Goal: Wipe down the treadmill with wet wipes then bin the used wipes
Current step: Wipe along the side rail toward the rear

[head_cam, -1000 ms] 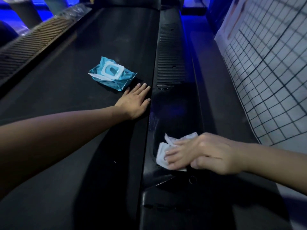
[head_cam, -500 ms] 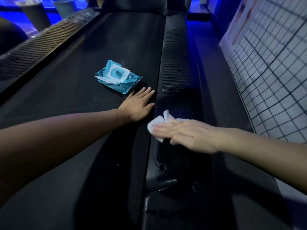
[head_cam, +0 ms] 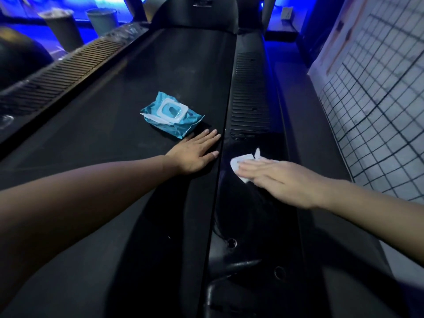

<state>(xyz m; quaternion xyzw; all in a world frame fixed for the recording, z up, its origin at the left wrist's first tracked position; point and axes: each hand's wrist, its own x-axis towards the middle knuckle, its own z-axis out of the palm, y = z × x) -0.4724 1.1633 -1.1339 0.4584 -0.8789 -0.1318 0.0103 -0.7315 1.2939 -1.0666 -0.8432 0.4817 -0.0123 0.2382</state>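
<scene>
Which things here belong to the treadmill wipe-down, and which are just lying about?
Job: black treadmill belt and ribbed side rail; crumpled white wet wipe under the right hand; teal plastic wipes pack.
Lying about: two grey round containers; white gridded wall.

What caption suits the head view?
Right hand presses white wet wipe on black treadmill side rail; left hand flat on belt.

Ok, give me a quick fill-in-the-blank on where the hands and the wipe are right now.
1. The wipe under the right hand is ____ in colour.
2. It is pressed on the side rail, to the ____ of the belt.
3. The left hand lies flat on the belt, holding ____.
4. The teal wipes pack lies nearer the ____ hand.
Missing: white; right; nothing; left.
</scene>
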